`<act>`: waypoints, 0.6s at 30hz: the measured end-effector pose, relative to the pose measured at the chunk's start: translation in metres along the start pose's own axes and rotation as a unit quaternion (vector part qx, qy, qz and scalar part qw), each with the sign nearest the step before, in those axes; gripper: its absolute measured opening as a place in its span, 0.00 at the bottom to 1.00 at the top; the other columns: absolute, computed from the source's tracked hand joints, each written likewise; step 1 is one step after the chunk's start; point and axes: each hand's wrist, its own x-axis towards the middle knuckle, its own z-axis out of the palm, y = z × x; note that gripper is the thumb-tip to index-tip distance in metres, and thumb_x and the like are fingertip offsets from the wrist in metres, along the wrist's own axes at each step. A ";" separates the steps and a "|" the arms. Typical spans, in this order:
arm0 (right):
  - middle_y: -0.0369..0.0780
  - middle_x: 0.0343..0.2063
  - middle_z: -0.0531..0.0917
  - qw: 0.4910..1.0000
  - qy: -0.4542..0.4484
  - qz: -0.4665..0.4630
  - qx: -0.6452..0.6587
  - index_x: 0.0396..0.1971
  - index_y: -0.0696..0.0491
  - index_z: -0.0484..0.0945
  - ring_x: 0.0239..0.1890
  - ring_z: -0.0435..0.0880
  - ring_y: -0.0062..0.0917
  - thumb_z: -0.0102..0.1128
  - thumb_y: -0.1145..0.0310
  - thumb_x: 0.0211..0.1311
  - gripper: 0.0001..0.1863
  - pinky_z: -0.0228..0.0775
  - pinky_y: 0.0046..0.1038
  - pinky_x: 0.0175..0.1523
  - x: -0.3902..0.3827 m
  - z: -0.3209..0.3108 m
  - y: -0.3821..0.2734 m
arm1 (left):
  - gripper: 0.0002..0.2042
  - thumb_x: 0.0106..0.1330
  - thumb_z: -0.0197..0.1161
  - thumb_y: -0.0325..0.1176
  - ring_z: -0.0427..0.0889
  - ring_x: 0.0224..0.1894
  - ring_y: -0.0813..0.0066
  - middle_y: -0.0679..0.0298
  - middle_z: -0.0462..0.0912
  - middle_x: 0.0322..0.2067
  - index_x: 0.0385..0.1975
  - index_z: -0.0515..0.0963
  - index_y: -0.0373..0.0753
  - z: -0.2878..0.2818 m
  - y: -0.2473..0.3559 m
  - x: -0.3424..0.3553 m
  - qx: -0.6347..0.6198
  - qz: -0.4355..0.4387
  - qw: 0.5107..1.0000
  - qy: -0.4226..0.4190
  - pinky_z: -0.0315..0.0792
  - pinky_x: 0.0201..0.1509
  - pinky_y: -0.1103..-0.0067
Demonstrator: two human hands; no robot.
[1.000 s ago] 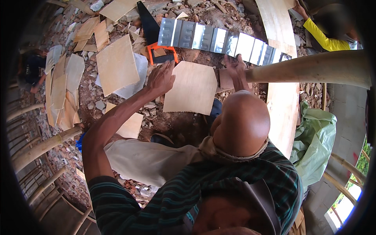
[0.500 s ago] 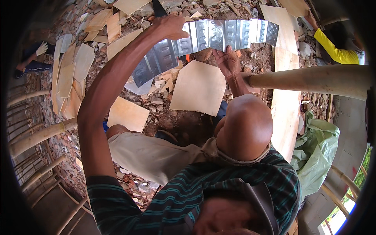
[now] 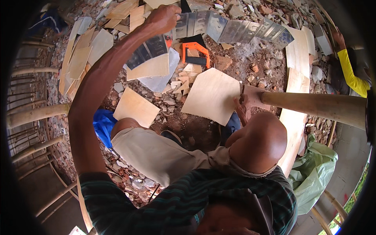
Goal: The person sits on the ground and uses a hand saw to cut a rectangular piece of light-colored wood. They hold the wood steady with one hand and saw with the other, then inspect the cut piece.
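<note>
A long ribbed, shiny metal strip (image 3: 243, 31) curves across the rubble at the far side. My left hand (image 3: 163, 19) is closed on its far edge, left of the middle. A cut plywood piece (image 3: 211, 94) with angled corners lies in front of my feet. At its right edge, my right hand (image 3: 243, 109) is curled, fingers on the wood; the fingertips are partly hidden. Between strip and plywood lies a handsaw (image 3: 196, 55) with an orange and black handle. Its dark blade passes under the strip.
A square plywood piece (image 3: 136, 106) lies by my left knee, scraps (image 3: 80, 58) beyond it. A bamboo pole (image 3: 313, 104) juts in from the right, near a long board (image 3: 294, 121) and a green sheet (image 3: 315, 172). A person with a yellow sleeve (image 3: 350, 74) is at the far right.
My right hand has let go of the metal strip and come back toward me to the plywood's right edge. The saw handle has come into view. My left hand stays at the strip.
</note>
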 end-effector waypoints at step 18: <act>0.44 0.47 0.80 0.905 -0.256 0.113 0.322 0.53 0.59 0.75 0.46 0.80 0.24 0.55 0.61 0.67 0.20 0.71 0.23 0.50 0.099 -0.118 -0.085 | 0.06 0.69 0.55 0.34 0.80 0.39 0.43 0.48 0.82 0.33 0.38 0.75 0.39 -0.074 -0.130 -0.167 0.043 -0.207 0.974 0.084 0.72 0.42 0.59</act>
